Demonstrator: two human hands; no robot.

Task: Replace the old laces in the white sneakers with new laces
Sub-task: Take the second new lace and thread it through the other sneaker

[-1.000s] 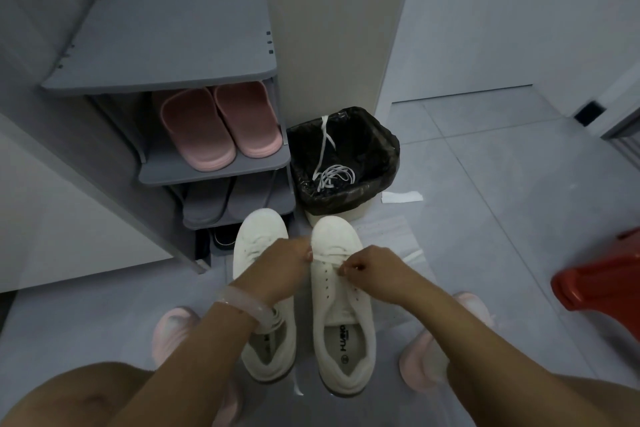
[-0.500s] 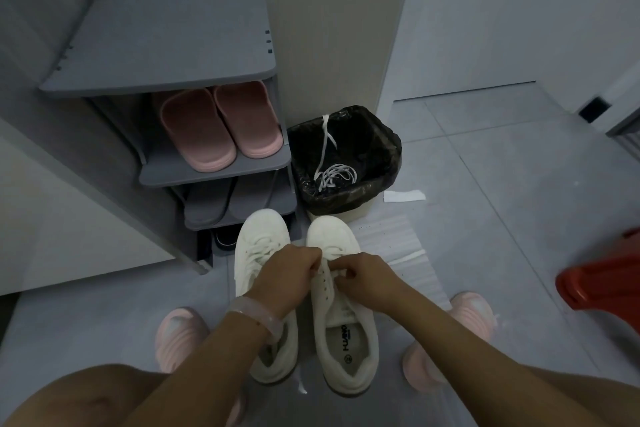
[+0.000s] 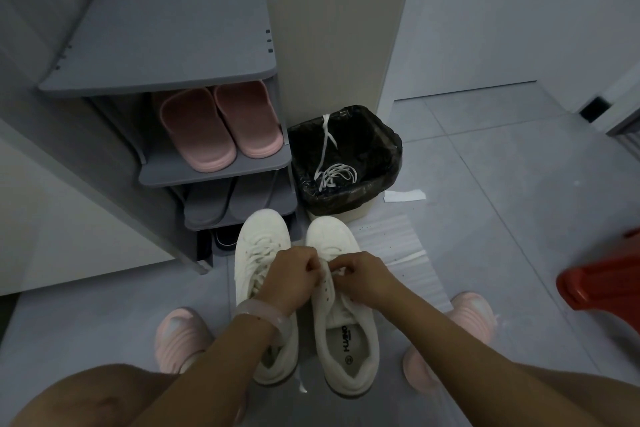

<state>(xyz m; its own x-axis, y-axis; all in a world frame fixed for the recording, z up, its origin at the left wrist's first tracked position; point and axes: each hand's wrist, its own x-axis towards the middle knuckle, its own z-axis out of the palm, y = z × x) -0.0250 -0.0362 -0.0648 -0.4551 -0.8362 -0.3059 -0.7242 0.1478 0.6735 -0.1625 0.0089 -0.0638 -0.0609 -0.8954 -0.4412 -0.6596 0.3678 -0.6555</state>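
White sneakers stood side by side on the grey floor, toes toward the shoe rack. Left sneaker was laced. Right sneaker sat just beside it, heel nearest the camera, insole print visible.

Left hand and right hand met over the right sneaker's eyelet area. Each grip was closed, fingers curled and pinching the white lace at the upper eyelets. Exact threading was hidden by the fingers. A pale wristband sat on the left wrist, over the left sneaker.

Bin with black liner stood beyond the right sneaker's toe, beside the rack. Old laces lay coiled inside it, one end running up toward the rim.

Pink slippers rested on the rack's middle shelf. A white sheet lay on the floor right of the sneakers. A red object, blurred, sat at the right edge.
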